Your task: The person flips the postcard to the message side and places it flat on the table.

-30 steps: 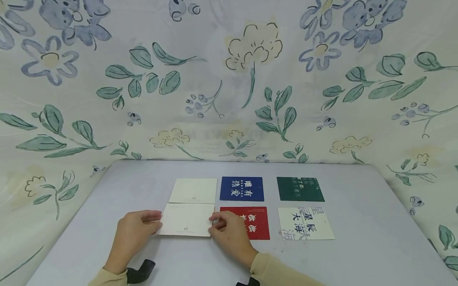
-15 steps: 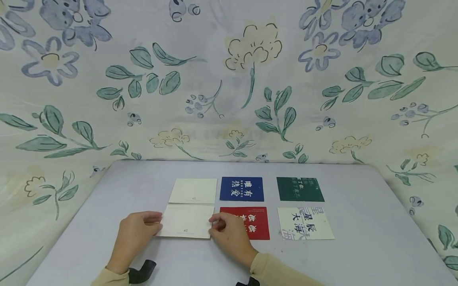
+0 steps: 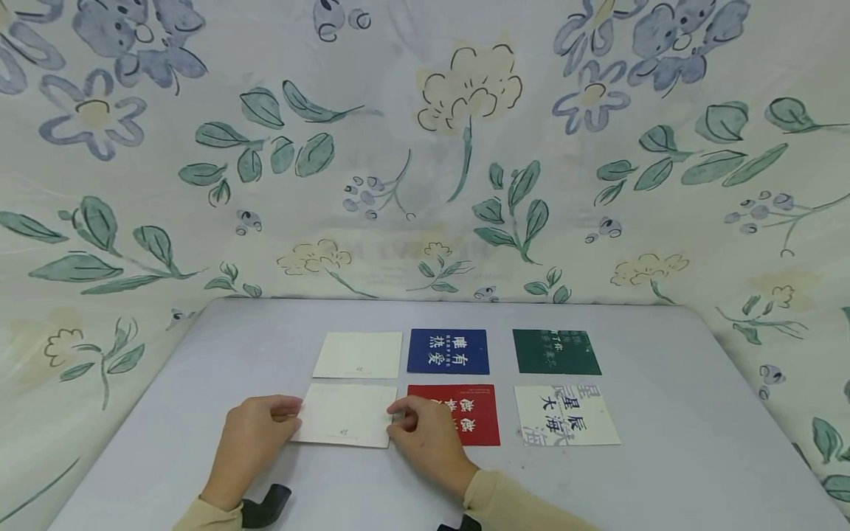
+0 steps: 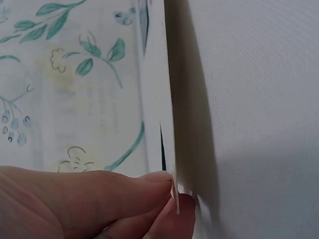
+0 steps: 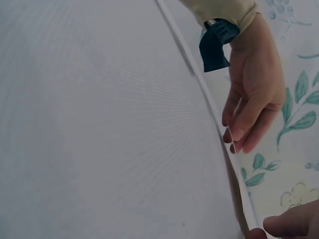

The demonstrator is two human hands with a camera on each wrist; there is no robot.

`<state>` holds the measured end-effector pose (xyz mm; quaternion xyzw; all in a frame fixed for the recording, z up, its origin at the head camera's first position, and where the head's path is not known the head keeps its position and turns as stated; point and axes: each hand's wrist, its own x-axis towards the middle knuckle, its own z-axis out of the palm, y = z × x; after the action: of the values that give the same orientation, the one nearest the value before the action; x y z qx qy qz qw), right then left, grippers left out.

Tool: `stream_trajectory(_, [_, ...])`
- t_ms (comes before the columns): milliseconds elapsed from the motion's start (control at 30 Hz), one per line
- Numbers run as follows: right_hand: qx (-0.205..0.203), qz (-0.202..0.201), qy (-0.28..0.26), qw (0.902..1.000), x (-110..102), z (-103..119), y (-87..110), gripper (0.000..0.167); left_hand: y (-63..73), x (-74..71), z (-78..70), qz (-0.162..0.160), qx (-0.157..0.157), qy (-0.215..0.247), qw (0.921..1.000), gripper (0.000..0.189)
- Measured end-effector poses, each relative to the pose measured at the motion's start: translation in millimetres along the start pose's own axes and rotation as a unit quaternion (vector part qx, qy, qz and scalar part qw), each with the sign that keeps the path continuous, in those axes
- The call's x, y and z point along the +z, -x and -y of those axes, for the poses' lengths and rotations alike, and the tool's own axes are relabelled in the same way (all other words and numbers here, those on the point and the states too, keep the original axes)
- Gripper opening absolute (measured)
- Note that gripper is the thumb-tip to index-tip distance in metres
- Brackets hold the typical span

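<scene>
A cream card (image 3: 344,415) with a tiny mark near its front edge is held between both hands at the near left of the layout. My left hand (image 3: 257,442) pinches its left edge; the left wrist view has the thumb (image 4: 149,180) on one side of the thin card edge (image 4: 172,124) and a finger on the other. At the opposite edge my right hand (image 3: 428,436) grips the card and covers part of the red card (image 3: 481,414). A shadow runs under the near edge, which looks slightly raised. Behind it lies a second cream card (image 3: 358,354), a narrow gap apart.
Flat on the white table (image 3: 677,413) lie a blue card (image 3: 448,351), a dark green card (image 3: 556,351) and a cream card with dark lettering (image 3: 567,414). Flower-patterned cloth (image 3: 398,147) hangs around the back and sides. Dark straps (image 3: 265,507) sit at the wrists.
The held cream card has shifted a little toward the person, opening a gap from the cream card behind. My left hand has moved slightly nearer and rightward; both hands keep their grip.
</scene>
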<state>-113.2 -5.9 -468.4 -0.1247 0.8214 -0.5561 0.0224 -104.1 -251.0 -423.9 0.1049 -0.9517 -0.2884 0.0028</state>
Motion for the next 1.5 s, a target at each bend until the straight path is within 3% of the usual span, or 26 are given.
stream_trajectory(633, [-0.001, -0.001, -0.013, 0.9999, -2.4, 0.4, -1.1, 0.019, 0.3, 2.4, -1.6, -0.002, 0.004, -0.022, 0.9997, 0.025])
stream_trajectory(933, [-0.026, -0.021, -0.005, 0.9994, -6.9, 3.4, -3.0, 0.022, 0.4, -2.7, -3.3, -0.008, 0.008, -0.033, 0.9994, 0.030])
stream_trajectory(1300, [-0.062, -0.051, 0.032, 0.9963, -27.9, 8.6, -14.1, 0.025, 0.1, -5.0, -18.7, -0.021, 0.037, -0.015, 0.9990, 0.033])
stream_trajectory(1500, [-0.063, -0.065, 0.024, 0.9956, -46.5, 9.6, -20.8, 0.025, -2.2, -2.8, -31.6, -0.019, 0.064, 0.001, 0.9978, 0.033])
